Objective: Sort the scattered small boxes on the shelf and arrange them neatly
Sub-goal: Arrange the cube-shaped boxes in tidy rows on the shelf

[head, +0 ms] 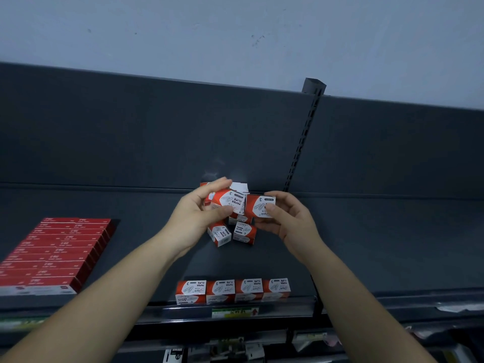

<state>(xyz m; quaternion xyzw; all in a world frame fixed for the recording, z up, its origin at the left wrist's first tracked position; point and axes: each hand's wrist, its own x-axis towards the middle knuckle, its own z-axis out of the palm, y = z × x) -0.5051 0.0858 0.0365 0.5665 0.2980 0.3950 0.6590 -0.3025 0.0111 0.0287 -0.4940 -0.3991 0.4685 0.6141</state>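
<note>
Pinching left box [231, 202] in left hand [199, 214], right box [259, 205] in right hand [286, 218], over loose pile [237, 233]; risking fingertip slip, scattering heap wider.

— Where do the arms lie?
— The left forearm [104, 297] rises from the lower left corner and the right forearm [366, 297] from the lower right. Both are bare and meet mid-frame.
— The left hand [201, 209]?
— Fingers on top, thumb beneath, curled round a tilted box [229, 201].
— The right hand [286, 222]?
— Just right of centre, its thumb and curled fingers pinch a second box [259, 205], just beside the first.
</note>
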